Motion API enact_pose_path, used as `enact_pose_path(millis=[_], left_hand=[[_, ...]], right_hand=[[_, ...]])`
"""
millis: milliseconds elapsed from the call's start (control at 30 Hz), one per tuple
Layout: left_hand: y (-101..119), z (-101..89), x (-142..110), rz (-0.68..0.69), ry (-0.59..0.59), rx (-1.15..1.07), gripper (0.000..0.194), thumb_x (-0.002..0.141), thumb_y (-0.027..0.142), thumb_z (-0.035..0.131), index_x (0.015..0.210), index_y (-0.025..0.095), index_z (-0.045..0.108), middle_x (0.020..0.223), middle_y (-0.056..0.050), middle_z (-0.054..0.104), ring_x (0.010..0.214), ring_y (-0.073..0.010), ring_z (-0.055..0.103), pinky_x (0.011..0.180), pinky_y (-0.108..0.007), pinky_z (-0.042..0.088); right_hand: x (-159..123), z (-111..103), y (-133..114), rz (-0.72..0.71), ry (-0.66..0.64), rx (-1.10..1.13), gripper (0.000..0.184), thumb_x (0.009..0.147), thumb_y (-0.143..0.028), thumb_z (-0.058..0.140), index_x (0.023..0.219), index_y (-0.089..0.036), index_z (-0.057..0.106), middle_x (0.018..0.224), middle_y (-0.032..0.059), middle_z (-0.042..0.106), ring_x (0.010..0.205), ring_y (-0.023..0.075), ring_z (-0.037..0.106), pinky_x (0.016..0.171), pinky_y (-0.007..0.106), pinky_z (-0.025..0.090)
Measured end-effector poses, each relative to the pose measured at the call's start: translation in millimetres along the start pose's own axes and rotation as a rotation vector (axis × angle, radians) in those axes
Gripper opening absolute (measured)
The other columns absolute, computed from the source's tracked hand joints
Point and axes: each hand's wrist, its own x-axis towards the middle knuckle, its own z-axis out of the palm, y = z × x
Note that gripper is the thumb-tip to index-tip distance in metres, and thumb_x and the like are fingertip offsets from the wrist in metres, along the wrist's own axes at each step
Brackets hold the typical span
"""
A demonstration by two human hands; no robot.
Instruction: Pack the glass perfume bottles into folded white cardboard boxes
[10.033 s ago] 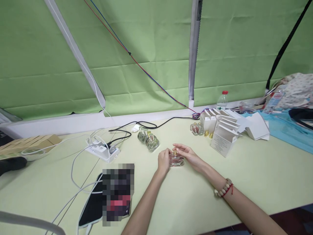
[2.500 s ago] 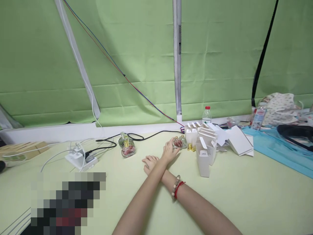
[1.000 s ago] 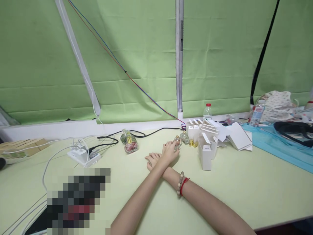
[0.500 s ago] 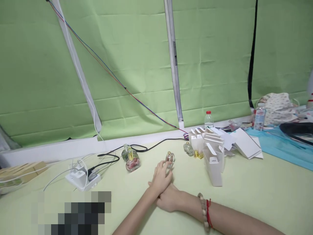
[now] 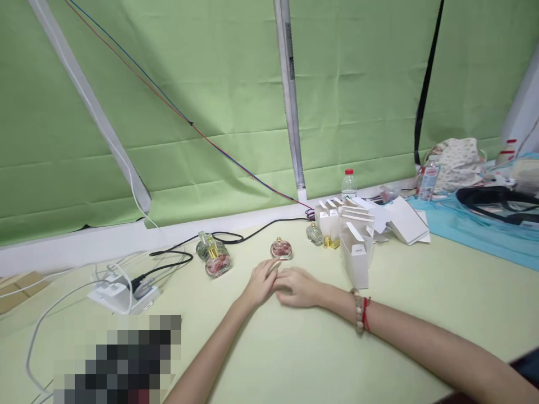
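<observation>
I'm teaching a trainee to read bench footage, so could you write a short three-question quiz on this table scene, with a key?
1. Multiple choice: what sits just beyond the fingers of the left hand?
(a) a roll of tape
(b) a pink-tinted glass bottle
(c) a pair of scissors

2. True or false: the beaded bracelet is worn on the same arm as the right hand.

3. Fill in: small gold-coloured pieces lie between a greenish glass bottle and the ____.

Key: 1. b; 2. True; 3. white boxes
</observation>
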Motion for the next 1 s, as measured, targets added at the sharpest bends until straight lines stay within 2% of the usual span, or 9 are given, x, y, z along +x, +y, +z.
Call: enact_pose_path(millis=[100, 233, 367, 433, 500, 633, 733, 867, 1000], left_hand=[[6.0, 5.8, -2.0, 0.045, -0.038, 0.217, 0.036, 0.085, 0.030, 0.036, 0.117, 0.022, 0.052, 0.124, -0.007, 0.051, 0.117, -0.0209, 0.043, 0.099, -0.041, 0.033], [10.0, 8.2, -1.3, 0.040, -0.035, 0.294, 0.034, 0.085, 0.029, 0.037, 0.115, 0.023, 0.052, 0.119, -0.007, 0.052, 0.112, -0.0204, 0.046, 0.096, -0.040, 0.035], [12.1, 6.2, -0.6, 0.032, -0.035, 0.293, 0.034, 0.084, 0.028, 0.037, 0.115, 0.023, 0.051, 0.119, -0.007, 0.051, 0.112, -0.0203, 0.046, 0.096, -0.040, 0.035], [13.5, 5.4, -0.7, 0.032, -0.038, 0.287, 0.034, 0.084, 0.028, 0.036, 0.114, 0.023, 0.051, 0.119, -0.006, 0.052, 0.111, -0.0201, 0.047, 0.096, -0.040, 0.035], [14.5, 5.1, -0.7, 0.034, -0.036, 0.277, 0.034, 0.084, 0.028, 0.036, 0.114, 0.024, 0.051, 0.118, -0.006, 0.052, 0.112, -0.0201, 0.046, 0.096, -0.039, 0.035], [14.2, 5.9, 0.1, 0.026, -0.026, 0.263, 0.033, 0.084, 0.029, 0.036, 0.114, 0.023, 0.050, 0.118, -0.006, 0.052, 0.111, -0.0204, 0.046, 0.097, -0.040, 0.034], [13.0, 7.3, 0.1, 0.002, -0.012, 0.270, 0.032, 0.083, 0.029, 0.038, 0.112, 0.021, 0.050, 0.117, -0.007, 0.051, 0.109, -0.0208, 0.047, 0.097, -0.039, 0.035], [12.0, 8.3, -1.4, 0.007, -0.014, 0.280, 0.031, 0.083, 0.028, 0.038, 0.111, 0.022, 0.051, 0.117, -0.007, 0.051, 0.110, -0.0210, 0.047, 0.096, -0.040, 0.035], [12.3, 7.7, -2.7, -0.003, -0.015, 0.287, 0.031, 0.083, 0.029, 0.037, 0.110, 0.022, 0.051, 0.116, -0.007, 0.051, 0.109, -0.0212, 0.047, 0.095, -0.040, 0.034]], right_hand=[[-26.3, -15.3, 22.4, 0.212, 0.138, 0.049, 0.027, 0.074, -0.014, 0.049, 0.095, -0.019, 0.065, 0.098, 0.0053, 0.065, 0.095, 0.0174, 0.057, 0.088, 0.031, 0.041], [-62.6, -35.8, 48.6, 0.561, 0.236, 0.078, 0.031, 0.073, -0.016, 0.048, 0.101, -0.015, 0.061, 0.104, 0.0087, 0.060, 0.100, 0.0187, 0.054, 0.091, 0.033, 0.040], [-78.0, -44.4, 55.2, 0.799, 0.146, -0.117, 0.043, 0.077, -0.030, 0.048, 0.116, -0.013, 0.054, 0.117, 0.0142, 0.051, 0.114, 0.0279, 0.044, 0.098, 0.043, 0.032], [-77.6, -43.9, 52.0, 0.865, 0.101, -0.207, 0.049, 0.080, -0.036, 0.046, 0.122, -0.010, 0.050, 0.122, 0.0179, 0.045, 0.118, 0.0317, 0.039, 0.099, 0.047, 0.028], [-75.0, -43.6, 49.0, 0.865, 0.075, -0.240, 0.050, 0.081, -0.037, 0.044, 0.124, -0.011, 0.047, 0.130, 0.0194, 0.039, 0.122, 0.0325, 0.034, 0.100, 0.048, 0.025], [-71.6, -48.3, 51.9, 0.729, 0.015, -0.190, 0.050, 0.082, -0.037, 0.045, 0.127, -0.017, 0.044, 0.143, 0.0139, 0.028, 0.131, 0.0273, 0.024, 0.102, 0.045, 0.025], [-73.5, -50.1, 59.7, 0.714, -0.028, -0.157, 0.053, 0.084, -0.040, 0.042, 0.131, -0.017, 0.042, 0.147, 0.0130, 0.022, 0.135, 0.0274, 0.017, 0.105, 0.046, 0.020], [-77.2, -45.8, 66.8, 0.710, -0.023, -0.132, 0.052, 0.085, -0.041, 0.041, 0.131, -0.017, 0.042, 0.145, 0.0140, 0.027, 0.134, 0.0277, 0.022, 0.106, 0.047, 0.019], [-77.0, -43.6, 64.8, 0.584, 0.055, -0.070, 0.040, 0.083, -0.031, 0.044, 0.120, -0.018, 0.051, 0.132, 0.0115, 0.043, 0.125, 0.0232, 0.035, 0.103, 0.043, 0.026]])
